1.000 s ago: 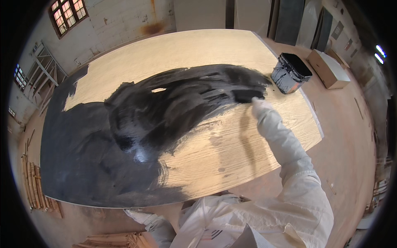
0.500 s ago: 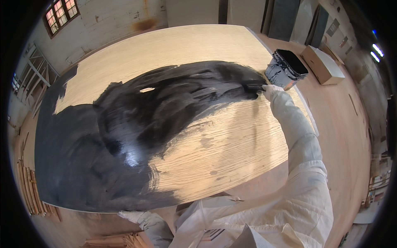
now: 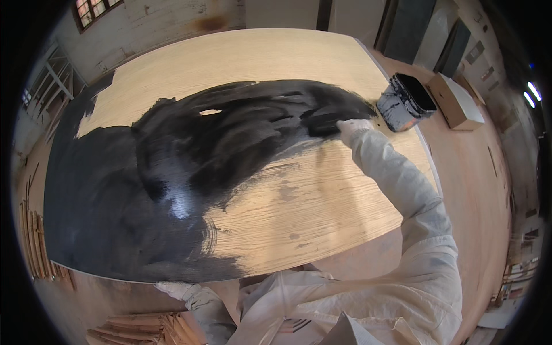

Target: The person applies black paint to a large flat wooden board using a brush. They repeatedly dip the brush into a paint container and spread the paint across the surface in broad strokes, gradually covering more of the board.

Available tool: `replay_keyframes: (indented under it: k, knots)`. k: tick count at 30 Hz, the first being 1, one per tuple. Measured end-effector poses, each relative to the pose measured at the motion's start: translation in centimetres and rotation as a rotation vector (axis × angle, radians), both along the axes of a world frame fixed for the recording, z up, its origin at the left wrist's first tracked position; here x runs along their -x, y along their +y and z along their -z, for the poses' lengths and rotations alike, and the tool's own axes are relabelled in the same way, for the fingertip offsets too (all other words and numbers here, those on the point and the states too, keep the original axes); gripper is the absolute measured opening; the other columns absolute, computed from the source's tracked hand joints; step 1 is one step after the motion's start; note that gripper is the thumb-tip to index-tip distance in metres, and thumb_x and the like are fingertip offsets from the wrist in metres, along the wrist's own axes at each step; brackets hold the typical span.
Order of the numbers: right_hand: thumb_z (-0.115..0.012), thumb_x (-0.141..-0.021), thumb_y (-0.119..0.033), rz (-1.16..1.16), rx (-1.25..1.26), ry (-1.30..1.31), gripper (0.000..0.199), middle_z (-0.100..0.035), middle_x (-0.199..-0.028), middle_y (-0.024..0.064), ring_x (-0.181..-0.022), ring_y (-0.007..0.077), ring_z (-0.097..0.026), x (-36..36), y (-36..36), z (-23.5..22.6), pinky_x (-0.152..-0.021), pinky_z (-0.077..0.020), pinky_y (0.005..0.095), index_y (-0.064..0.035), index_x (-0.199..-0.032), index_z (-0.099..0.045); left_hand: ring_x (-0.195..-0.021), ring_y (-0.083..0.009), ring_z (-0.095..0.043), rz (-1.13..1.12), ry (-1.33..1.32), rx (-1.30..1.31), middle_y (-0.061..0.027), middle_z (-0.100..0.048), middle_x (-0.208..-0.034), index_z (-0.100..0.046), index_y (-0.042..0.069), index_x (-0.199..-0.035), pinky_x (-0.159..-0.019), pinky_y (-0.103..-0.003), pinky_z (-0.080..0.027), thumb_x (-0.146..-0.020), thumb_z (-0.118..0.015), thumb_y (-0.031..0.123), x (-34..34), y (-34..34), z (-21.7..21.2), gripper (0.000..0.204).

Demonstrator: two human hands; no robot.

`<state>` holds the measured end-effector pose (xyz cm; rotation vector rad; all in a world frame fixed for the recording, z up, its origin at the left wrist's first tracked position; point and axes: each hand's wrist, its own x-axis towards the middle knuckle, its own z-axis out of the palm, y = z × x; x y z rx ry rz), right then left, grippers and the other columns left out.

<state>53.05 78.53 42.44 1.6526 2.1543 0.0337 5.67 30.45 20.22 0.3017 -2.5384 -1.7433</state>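
Observation:
A large wooden panel [image 3: 322,201] lies flat, its left and middle parts covered in wet black paint [image 3: 172,167]. My right hand [image 3: 352,129], in a white glove and white coverall sleeve, reaches far across and grips a black paint applicator [image 3: 322,122] pressed on the painted area near the panel's far right edge. My left hand [image 3: 172,289], also gloved white, rests at the panel's near edge, holding nothing I can see. A black paint bucket [image 3: 407,102] sits just past the panel's right edge, beside my right hand.
A cardboard box [image 3: 454,100] stands on the floor right of the bucket. Wooden slats [image 3: 144,330] lie on the floor at the lower left, more along the left side [image 3: 34,241]. A window [image 3: 95,8] is at the far left; dark panels lean against the far wall.
My right hand has swept the applicator leftward across the black edge, away from the bucket. The head view has shifted slightly, bringing the panel lower in frame.

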Motion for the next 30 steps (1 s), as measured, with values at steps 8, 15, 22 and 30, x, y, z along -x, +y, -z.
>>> replay_keyframes:
  k: [8,15,22,30]
  knots:
    - [-0.052,-0.103,-0.028,-0.133,0.067,0.015,0.038,-0.074,-0.127,0.0125,-0.123,0.0315,-0.069,6.4,-2.3,-1.3,-0.101,-0.0558,0.0446,-0.0171,-0.137,-0.066,-0.140,-0.0352,-0.051,-0.053,0.048,-0.071,-0.0235,-0.045,-0.160,-0.037,-0.003,-0.159,-0.118,-0.040,-0.044,-0.116,-0.029,0.043,0.0,-1.3,0.0,0.064]
    - [-0.055,-0.104,-0.025,-0.082,-0.107,0.108,0.036,-0.071,-0.134,0.0115,-0.127,0.0301,-0.067,6.3,5.6,1.8,-0.106,-0.0545,0.0433,-0.0132,-0.136,-0.068,-0.140,-0.0352,-0.049,0.059,0.152,-0.040,-0.0240,-0.041,-0.161,-0.038,-0.003,-0.158,-0.118,-0.042,-0.043,-0.115,-0.034,0.041,1.8,-1.3,7.2,0.062]
    - [-0.055,-0.099,-0.019,-0.182,-0.003,0.162,0.046,-0.068,-0.138,0.0141,-0.129,0.0301,-0.065,15.5,3.6,-0.4,-0.108,-0.0519,0.0424,-0.0168,-0.145,-0.062,-0.143,-0.0374,-0.047,0.099,0.293,0.329,-0.0260,-0.036,-0.163,-0.038,-0.004,-0.158,-0.120,-0.043,-0.041,-0.115,-0.036,0.041,3.2,-5.5,11.0,0.063]
    - [-0.056,-0.101,-0.022,-0.061,0.016,0.093,0.046,-0.064,-0.145,0.0143,-0.136,0.0301,-0.060,16.7,8.0,2.4,-0.114,-0.0481,0.0410,-0.0139,-0.145,-0.062,-0.144,-0.0381,-0.046,0.063,0.190,0.001,-0.0269,-0.036,-0.163,-0.037,-0.004,-0.159,-0.121,-0.044,-0.040,-0.116,-0.035,0.039,-0.3,-0.6,2.2,0.061]
